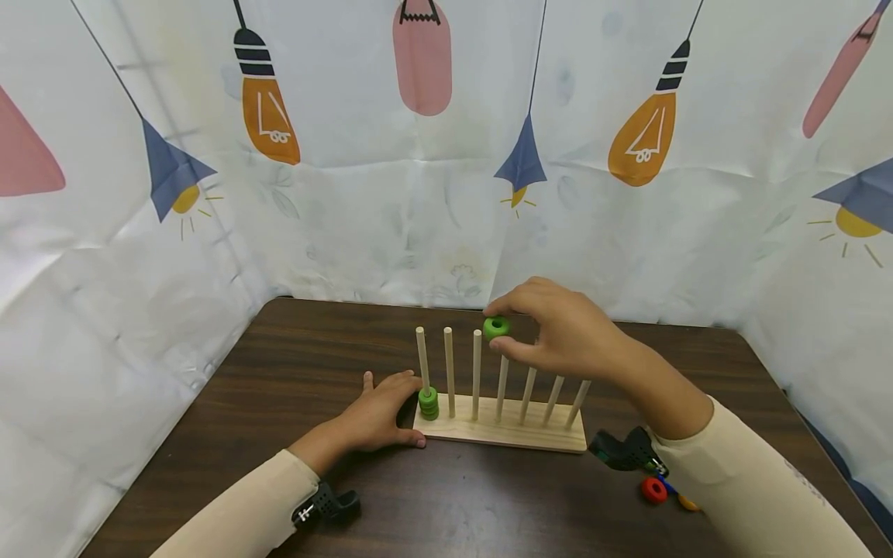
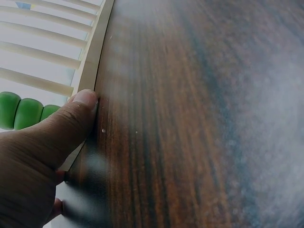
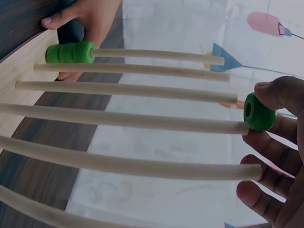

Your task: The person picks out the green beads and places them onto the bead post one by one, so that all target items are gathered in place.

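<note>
My right hand (image 1: 558, 329) pinches a green bead (image 1: 492, 334) between thumb and fingers. In the right wrist view this bead (image 3: 264, 117) is at the tip of a middle peg (image 3: 190, 124), its hole facing the pegs; whether they touch I cannot tell. The wooden peg board (image 1: 502, 436) carries several upright pegs in a row. Three green beads (image 3: 71, 53) are stacked on its leftmost peg (image 1: 422, 360). My left hand (image 1: 380, 415) grips the board's left end, thumb (image 2: 78, 107) against the front edge and other fingers behind, partly hidden.
A red bead (image 1: 653, 490) lies on the dark wooden table (image 1: 502, 504) beside my right forearm. Blue and orange pieces (image 1: 687, 504) next to it are partly covered by the sleeve. A printed white curtain (image 1: 432, 232) hangs behind the table and at its sides.
</note>
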`<move>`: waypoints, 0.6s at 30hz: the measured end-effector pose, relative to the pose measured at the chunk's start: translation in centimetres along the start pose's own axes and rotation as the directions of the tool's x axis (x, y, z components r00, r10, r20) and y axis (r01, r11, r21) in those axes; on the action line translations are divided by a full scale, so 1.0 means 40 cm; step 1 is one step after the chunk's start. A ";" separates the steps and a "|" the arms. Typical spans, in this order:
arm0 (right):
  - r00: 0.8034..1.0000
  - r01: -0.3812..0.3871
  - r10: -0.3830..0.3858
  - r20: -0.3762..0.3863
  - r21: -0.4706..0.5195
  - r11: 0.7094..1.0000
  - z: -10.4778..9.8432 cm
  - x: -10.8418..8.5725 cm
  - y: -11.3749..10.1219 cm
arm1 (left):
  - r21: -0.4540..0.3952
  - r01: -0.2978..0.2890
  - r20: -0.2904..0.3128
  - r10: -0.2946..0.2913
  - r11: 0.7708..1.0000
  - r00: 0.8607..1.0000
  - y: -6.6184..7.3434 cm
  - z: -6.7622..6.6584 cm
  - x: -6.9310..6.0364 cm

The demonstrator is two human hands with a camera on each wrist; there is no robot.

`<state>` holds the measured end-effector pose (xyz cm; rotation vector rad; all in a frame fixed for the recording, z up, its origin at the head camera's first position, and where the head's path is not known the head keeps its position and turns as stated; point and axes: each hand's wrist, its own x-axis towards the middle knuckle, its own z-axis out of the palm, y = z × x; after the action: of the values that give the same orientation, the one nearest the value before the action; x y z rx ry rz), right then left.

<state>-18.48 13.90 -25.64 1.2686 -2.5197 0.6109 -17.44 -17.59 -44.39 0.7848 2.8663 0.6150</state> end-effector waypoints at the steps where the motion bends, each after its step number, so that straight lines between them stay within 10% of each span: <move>1: 1.000 -0.003 0.003 0.004 0.002 1.000 0.001 0.002 -0.002 | -0.001 0.001 0.001 -0.001 1.000 1.000 0.000 0.000 0.000; 18: 0.999 -0.032 0.032 0.034 -0.006 0.999 0.031 0.043 -0.024 | -0.009 0.006 0.002 -0.006 1.000 1.000 -0.005 0.005 0.001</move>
<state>-18.73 11.60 -25.80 1.2492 -2.5728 0.5937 -17.54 -17.67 -44.66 0.7746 2.8615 0.6255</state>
